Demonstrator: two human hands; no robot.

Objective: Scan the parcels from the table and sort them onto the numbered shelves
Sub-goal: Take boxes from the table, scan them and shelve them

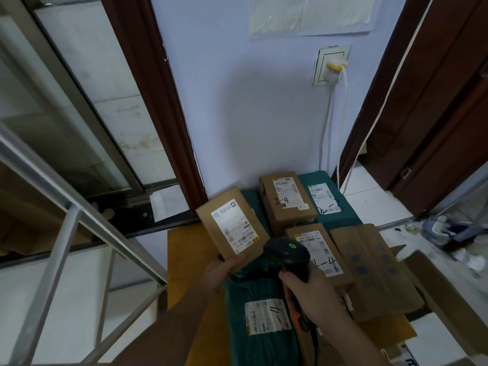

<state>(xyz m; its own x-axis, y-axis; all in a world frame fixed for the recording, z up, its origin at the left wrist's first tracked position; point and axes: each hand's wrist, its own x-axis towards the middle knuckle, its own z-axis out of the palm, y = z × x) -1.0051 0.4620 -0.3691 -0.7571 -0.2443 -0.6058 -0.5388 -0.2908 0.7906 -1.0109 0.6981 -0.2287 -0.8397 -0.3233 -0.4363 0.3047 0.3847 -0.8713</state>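
A small flat cardboard parcel (232, 224) is held raised above the tabletop (190, 262) by the left hand (220, 270), label side up. The left fingers are clamped on its near lower corner, the thumb (235, 258) pressed on the top face. A black handheld scanner (287, 253) is gripped in the right hand (314, 291), whose fingers are closed around the handle; the scanner head is placed just beside the parcel's near edge, a green light showing on top.

The parcel is judged to be light and stiff, since it is carried by one corner without sagging. The cardboard is expected to give good friction. A grip along a short edge, clear of the white shipping label (235, 225), is advised so the barcode is left exposed.

A green soft mailer (258, 313) marked "4" lies on the tabletop below the hands; it is judged pliable and is better lifted from beneath. A box marked "2-4" (286, 203) and a box marked "4-4" (319, 253) rest farther back. The numbered shelves cannot be identified.
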